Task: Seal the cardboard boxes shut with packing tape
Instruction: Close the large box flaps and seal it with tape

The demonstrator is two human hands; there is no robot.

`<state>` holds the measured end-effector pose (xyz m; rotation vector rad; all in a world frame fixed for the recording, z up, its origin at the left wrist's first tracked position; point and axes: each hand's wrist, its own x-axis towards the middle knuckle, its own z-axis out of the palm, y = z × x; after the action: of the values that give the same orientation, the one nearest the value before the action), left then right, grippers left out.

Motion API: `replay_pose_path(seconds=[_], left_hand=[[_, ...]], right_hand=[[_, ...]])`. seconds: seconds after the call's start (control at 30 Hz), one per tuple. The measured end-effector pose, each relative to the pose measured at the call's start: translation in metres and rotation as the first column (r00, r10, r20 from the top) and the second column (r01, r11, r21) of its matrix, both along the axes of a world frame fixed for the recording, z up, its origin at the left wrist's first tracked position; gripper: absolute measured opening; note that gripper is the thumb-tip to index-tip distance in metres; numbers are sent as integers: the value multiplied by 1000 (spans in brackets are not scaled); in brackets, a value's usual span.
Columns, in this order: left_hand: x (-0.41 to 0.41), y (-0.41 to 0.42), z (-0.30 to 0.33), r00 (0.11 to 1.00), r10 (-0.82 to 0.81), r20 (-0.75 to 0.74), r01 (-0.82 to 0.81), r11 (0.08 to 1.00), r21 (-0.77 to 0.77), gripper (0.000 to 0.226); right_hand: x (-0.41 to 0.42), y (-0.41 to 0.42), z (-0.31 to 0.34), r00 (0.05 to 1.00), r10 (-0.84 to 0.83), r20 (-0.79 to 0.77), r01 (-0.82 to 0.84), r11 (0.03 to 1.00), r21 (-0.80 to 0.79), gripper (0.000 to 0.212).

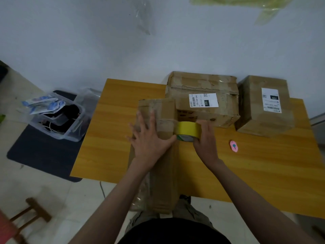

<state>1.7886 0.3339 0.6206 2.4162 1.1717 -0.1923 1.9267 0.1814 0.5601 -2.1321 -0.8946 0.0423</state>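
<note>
the nearest cardboard box (163, 155) stands on the yellow wooden tabletop (109, 138), at its near edge, in front of the person. the left hand (149, 138) lies flat on the box's top, its fingers (140, 118) straight and spread, pressing down and holding nothing. the right hand (205, 138) grips the yellow tape roll (188, 131), with fingers curled around its far side and the thumb on the near side. the roll sits against the right edge of the box's top, just beside the left thumb.

behind the roll, touching or nearly touching the near box, is a second cardboard box (202, 99) with a white label (203, 100) on its top. right of that, close beside it, stands a third cardboard box (265, 106), also labelled. a small pink cutter (233, 146) lies on the tabletop to the right of the right hand, apart from it and in front of the third box.

left of the tabletop, on the floor, a clear plastic bin (59, 117) holding packets and cords rests on a dark mat (40, 152). a wooden stool (29, 213) shows at the lower left corner.
</note>
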Motion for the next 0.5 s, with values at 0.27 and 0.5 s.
replay_pose_path(seconds=[0.27,0.5], left_hand=[[-51,74,-13,960,95,262,-48,982,-182,115],[-47,92,-51,907,196,374,62,814,-577,94]], right_hand=[[-26,52,11,849,199,-489,-166,980,111,30],[-33,52,9,916,182,-359,-182,983,34,33]])
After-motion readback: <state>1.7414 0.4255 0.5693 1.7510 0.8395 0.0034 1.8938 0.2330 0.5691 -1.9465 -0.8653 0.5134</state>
